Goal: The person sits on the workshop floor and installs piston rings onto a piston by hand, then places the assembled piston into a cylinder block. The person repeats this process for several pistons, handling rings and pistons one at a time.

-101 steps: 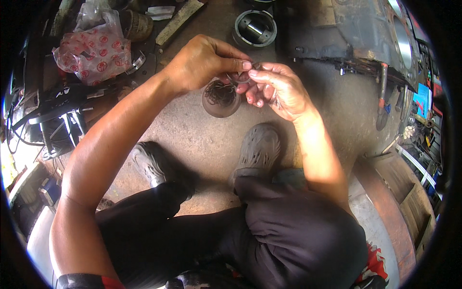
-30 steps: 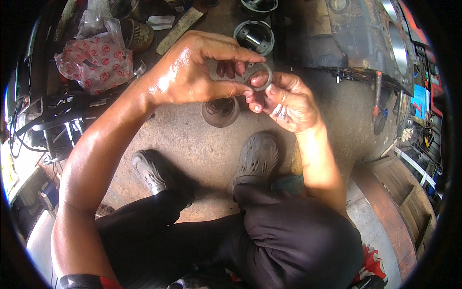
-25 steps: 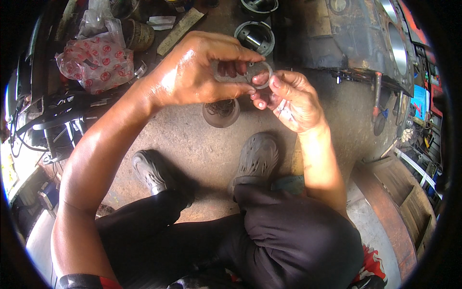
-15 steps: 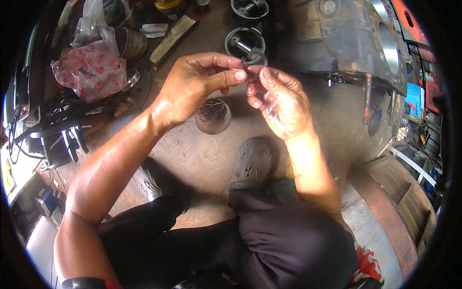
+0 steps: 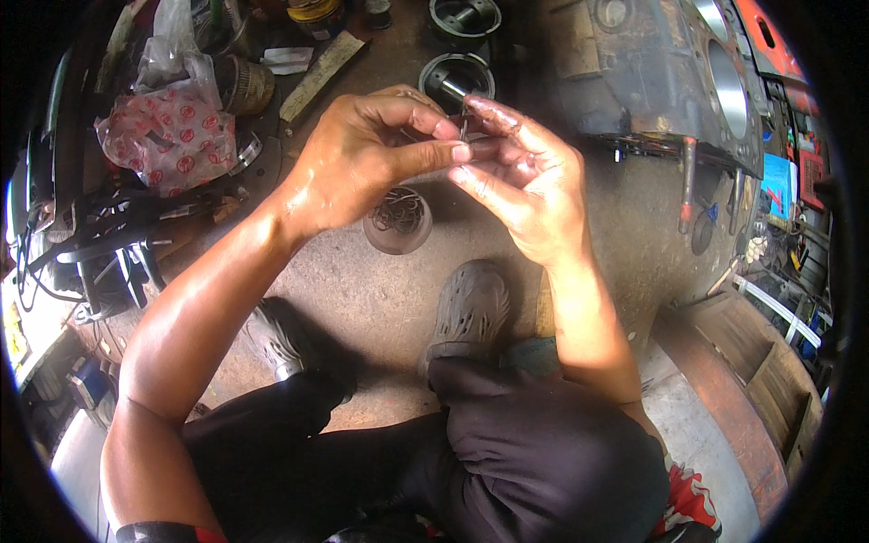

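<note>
My left hand (image 5: 358,163) pinches a small, thin, dark metal piece (image 5: 464,125) between thumb and fingers. Facing it, my right hand (image 5: 534,185) has its fingertips on the same piece, forefinger at its upper end, thumb close below the left thumb. Fingers partly hide the piece, so its exact kind cannot be made out. Both hands look wet or oily. Below them on the floor stands a small round cup (image 5: 398,237) with several bent wire clips (image 5: 398,210) in it. Beyond my fingertips lies a piston (image 5: 444,68), its underside and pin showing.
Another piston (image 5: 464,16) lies farther off. An engine block (image 5: 625,90) with round bores fills the far right. At left are a red-printed plastic bag (image 5: 167,140), a wooden strip (image 5: 321,77) and dark metal parts (image 5: 100,231). A wooden crate (image 5: 742,362) stands at near right.
The right hand has turned and opened out, its forefinger now raised along the metal piece and its thumb lower. The left hand keeps its pinch, almost in place.
</note>
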Demonstrator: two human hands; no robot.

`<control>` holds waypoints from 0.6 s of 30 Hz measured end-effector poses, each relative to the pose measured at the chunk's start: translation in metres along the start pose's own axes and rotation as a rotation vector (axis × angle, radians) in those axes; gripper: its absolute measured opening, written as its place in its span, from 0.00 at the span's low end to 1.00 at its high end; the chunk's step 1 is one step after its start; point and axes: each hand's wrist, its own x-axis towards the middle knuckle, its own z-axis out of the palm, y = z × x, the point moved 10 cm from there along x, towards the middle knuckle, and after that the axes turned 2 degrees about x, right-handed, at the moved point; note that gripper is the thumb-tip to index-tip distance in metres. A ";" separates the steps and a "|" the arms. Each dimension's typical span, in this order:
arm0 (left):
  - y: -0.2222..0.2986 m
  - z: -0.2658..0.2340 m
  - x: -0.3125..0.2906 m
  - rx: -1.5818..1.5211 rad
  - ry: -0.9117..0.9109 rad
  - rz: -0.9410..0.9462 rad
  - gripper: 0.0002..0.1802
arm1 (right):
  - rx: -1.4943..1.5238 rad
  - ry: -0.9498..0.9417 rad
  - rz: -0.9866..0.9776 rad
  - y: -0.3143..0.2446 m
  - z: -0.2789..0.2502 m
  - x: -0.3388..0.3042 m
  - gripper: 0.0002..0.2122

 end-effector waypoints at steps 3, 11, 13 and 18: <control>0.002 0.004 0.002 -0.091 -0.045 -0.015 0.12 | 0.052 0.000 0.035 0.002 -0.003 0.003 0.25; 0.013 0.007 -0.001 -0.083 -0.046 0.004 0.11 | -0.142 -0.033 -0.128 -0.013 -0.010 -0.001 0.25; 0.013 0.008 -0.001 -0.113 -0.046 -0.021 0.11 | -0.160 -0.036 -0.152 -0.015 -0.010 -0.002 0.25; 0.001 0.009 -0.001 -0.212 -0.107 -0.104 0.09 | -0.183 -0.035 -0.146 -0.014 -0.010 0.000 0.25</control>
